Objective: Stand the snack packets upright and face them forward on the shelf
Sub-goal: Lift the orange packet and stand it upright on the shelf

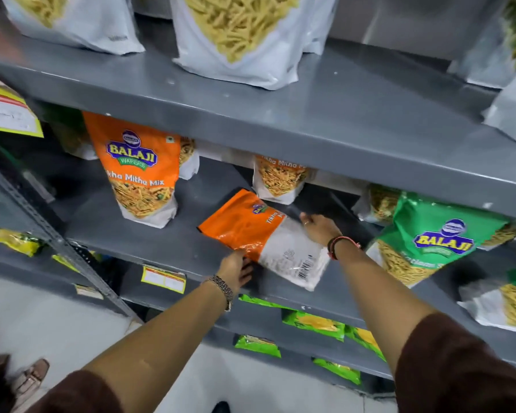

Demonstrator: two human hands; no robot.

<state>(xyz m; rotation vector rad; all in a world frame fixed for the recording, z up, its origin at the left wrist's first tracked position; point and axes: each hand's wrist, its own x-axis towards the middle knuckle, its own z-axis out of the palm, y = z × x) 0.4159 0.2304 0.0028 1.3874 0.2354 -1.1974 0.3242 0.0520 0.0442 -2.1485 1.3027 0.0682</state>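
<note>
An orange and white snack packet (251, 231) lies tilted on the grey middle shelf (137, 234), back side up with its barcode showing. My left hand (236, 269) grips its lower orange edge at the shelf front. My right hand (319, 228) holds its upper right side. Another orange packet (137, 168) stands upright facing forward to the left. A third orange packet (280, 180) stands further back. A green packet (435, 236) leans at the right.
The upper shelf (310, 114) overhangs and carries white pouches of yellow sticks (239, 34). Small green packets (313, 323) lie on lower shelves. Yellow price tags (163, 278) hang on shelf edges. A slotted metal upright (42, 222) runs at the left.
</note>
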